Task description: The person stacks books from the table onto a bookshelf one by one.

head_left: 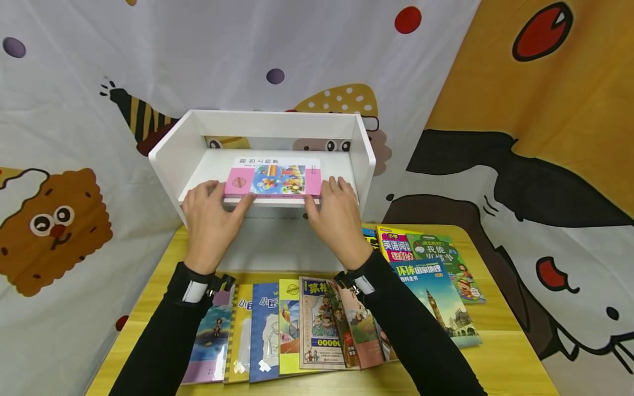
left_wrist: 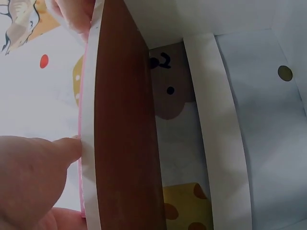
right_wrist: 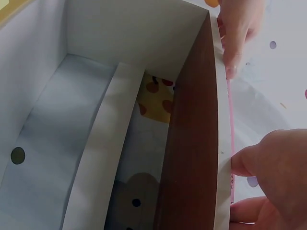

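Observation:
A pink and white book [head_left: 279,179] with a colourful picture cover lies flat on the upper board of a white shelf unit [head_left: 277,124], its pink edge along the board's front. My left hand [head_left: 208,217] is at the book's left end, with the thumb stretched along the front edge. Opposite it, my right hand [head_left: 342,214] rests at the right end, its thumb also against the front edge. In the left wrist view the thumb [left_wrist: 67,148] touches the pink edge above the board. The right wrist view shows the other thumb [right_wrist: 244,160] touching that edge too.
Below the shelf, several overlapping books [head_left: 319,324] lie in a row on the yellow wooden table [head_left: 500,357]. Another group of books [head_left: 436,291] lies to the right, partly behind my right sleeve. A printed cloth [head_left: 208,49] hangs behind the shelf.

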Demonstrator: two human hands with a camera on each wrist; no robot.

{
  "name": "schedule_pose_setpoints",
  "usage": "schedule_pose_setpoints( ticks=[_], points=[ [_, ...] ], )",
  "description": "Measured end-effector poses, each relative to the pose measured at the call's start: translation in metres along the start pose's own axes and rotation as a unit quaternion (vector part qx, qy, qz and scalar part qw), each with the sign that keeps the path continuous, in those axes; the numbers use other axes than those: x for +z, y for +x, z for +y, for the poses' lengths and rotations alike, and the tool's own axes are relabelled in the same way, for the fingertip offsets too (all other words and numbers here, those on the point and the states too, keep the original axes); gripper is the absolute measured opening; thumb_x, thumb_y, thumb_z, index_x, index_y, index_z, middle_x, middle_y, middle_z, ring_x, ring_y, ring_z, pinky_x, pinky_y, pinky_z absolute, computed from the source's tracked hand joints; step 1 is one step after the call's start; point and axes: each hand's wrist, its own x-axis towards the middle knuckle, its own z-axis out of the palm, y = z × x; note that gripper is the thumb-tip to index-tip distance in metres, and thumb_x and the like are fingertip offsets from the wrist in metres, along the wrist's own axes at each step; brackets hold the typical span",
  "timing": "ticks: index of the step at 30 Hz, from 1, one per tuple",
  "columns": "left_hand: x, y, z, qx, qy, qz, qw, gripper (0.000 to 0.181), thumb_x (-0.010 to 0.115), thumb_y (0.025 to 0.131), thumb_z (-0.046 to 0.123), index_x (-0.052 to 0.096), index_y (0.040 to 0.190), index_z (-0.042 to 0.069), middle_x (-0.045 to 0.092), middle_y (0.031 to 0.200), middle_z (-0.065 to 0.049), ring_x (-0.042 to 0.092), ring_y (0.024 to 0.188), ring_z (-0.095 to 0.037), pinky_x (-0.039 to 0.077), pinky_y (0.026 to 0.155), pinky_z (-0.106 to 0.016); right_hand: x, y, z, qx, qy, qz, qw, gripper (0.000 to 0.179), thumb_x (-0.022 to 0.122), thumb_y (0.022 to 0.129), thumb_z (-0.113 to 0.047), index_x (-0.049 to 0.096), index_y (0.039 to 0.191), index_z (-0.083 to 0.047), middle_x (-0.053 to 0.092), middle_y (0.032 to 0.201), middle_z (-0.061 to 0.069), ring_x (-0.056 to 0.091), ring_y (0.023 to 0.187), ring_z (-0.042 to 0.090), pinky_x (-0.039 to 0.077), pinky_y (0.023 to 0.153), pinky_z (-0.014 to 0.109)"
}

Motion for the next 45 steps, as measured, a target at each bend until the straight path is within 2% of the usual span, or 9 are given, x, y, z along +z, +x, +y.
schedule_pose_setpoints(
  ticks=[4, 13, 18, 22, 26, 31, 34, 38, 45],
  points=[
    [0.001, 0.001, -0.001, -0.002, 0.001, -0.009, 1.0, 0.074, 0.06, 0.079, 0.061, 0.058, 0.125, 0.003, 0.049, 0.124, -0.023, 0.036, 0.115, -0.035, 0.021, 0.097, -0.055, -0.001, 0.0, 0.0, 0.001, -0.004, -0.001, 1.0, 0.046, 0.054, 0.091, -0.038, 0.067, 0.088, 0.005, 0.062, 0.113, 0.027, 0.046, 0.117, 0.04, 0.032, 0.104, 0.053],
    [0.0, 0.002, 0.0, -0.01, 0.0, -0.011, 0.9999, 0.074, 0.059, 0.081, 0.059, 0.055, 0.128, 0.003, 0.047, 0.127, -0.023, 0.034, 0.118, -0.035, 0.02, 0.099, -0.054, 0.0, -0.001, 0.001, -0.003, 0.001, 0.004, 1.0, 0.048, 0.055, 0.09, -0.039, 0.067, 0.095, 0.007, 0.061, 0.115, 0.028, 0.044, 0.119, 0.039, 0.031, 0.105, 0.052],
    [-0.011, -0.008, 0.007, 0.004, -0.037, 0.061, 0.9974, 0.056, 0.06, 0.085, 0.047, 0.058, 0.126, 0.009, 0.051, 0.124, -0.015, 0.039, 0.115, -0.029, 0.031, 0.093, -0.052, -0.01, -0.02, -0.002, -0.005, 0.029, 0.025, 0.9993, 0.049, 0.051, 0.091, -0.039, 0.063, 0.112, 0.002, 0.056, 0.126, 0.022, 0.039, 0.125, 0.035, 0.03, 0.107, 0.05],
    [-0.024, -0.022, 0.015, 0.073, -0.083, 0.096, 0.9892, 0.033, 0.06, 0.088, 0.035, 0.07, 0.109, 0.011, 0.062, 0.106, -0.008, 0.05, 0.099, -0.023, 0.041, 0.08, -0.046, -0.023, -0.048, -0.002, -0.017, 0.076, 0.059, 0.9952, 0.038, 0.053, 0.091, -0.034, 0.066, 0.113, -0.006, 0.058, 0.126, 0.013, 0.04, 0.124, 0.029, 0.036, 0.102, 0.047],
    [-0.025, -0.043, 0.015, 0.144, -0.101, 0.027, 0.984, 0.025, 0.06, 0.09, 0.032, 0.072, 0.099, 0.011, 0.065, 0.095, -0.001, 0.056, 0.084, -0.013, 0.049, 0.069, -0.038, -0.029, -0.082, 0.012, -0.026, 0.102, 0.059, 0.9926, 0.025, 0.055, 0.09, -0.03, 0.069, 0.1, -0.012, 0.061, 0.106, 0.004, 0.048, 0.105, 0.02, 0.044, 0.086, 0.04],
    [-0.012, -0.075, -0.003, 0.176, -0.067, -0.098, 0.9773, 0.028, 0.054, 0.092, 0.04, 0.071, 0.099, 0.018, 0.062, 0.092, 0.009, 0.055, 0.077, -0.005, 0.053, 0.063, -0.031, -0.017, -0.128, 0.056, 0.018, 0.065, -0.023, 0.9975, 0.022, 0.055, 0.091, -0.032, 0.069, 0.097, -0.017, 0.061, 0.091, 0.001, 0.05, 0.084, 0.016, 0.046, 0.067, 0.037],
    [-0.004, -0.095, -0.015, 0.167, -0.062, -0.146, 0.973, 0.029, 0.051, 0.094, 0.042, 0.07, 0.1, 0.021, 0.062, 0.092, 0.012, 0.054, 0.076, -0.002, 0.054, 0.062, -0.029, -0.011, -0.153, 0.097, 0.075, 0.025, -0.096, 0.9922, 0.03, 0.055, 0.091, -0.036, 0.068, 0.105, -0.013, 0.065, 0.098, 0.008, 0.055, 0.093, 0.025, 0.049, 0.075, 0.047],
    [0.003, -0.117, -0.025, 0.149, -0.064, -0.167, 0.9726, 0.027, 0.051, 0.094, 0.042, 0.07, 0.099, 0.023, 0.063, 0.091, 0.013, 0.055, 0.074, 0.0, 0.053, 0.058, -0.027, -0.015, -0.182, 0.155, 0.157, -0.011, -0.167, 0.9732, 0.041, 0.056, 0.091, -0.039, 0.064, 0.114, -0.006, 0.061, 0.112, 0.021, 0.053, 0.102, 0.039, 0.047, 0.078, 0.06],
    [0.011, -0.14, -0.036, 0.118, -0.054, -0.217, 0.9676, 0.024, 0.049, 0.094, 0.045, 0.068, 0.097, 0.031, 0.061, 0.092, 0.016, 0.053, 0.071, 0.002, 0.051, 0.058, -0.026, -0.041, -0.218, 0.238, 0.261, -0.051, -0.213, 0.9401, 0.057, 0.049, 0.093, -0.044, 0.056, 0.121, 0.006, 0.059, 0.104, 0.03, 0.056, 0.074, 0.037, 0.045, 0.054, 0.048]
  ],
)
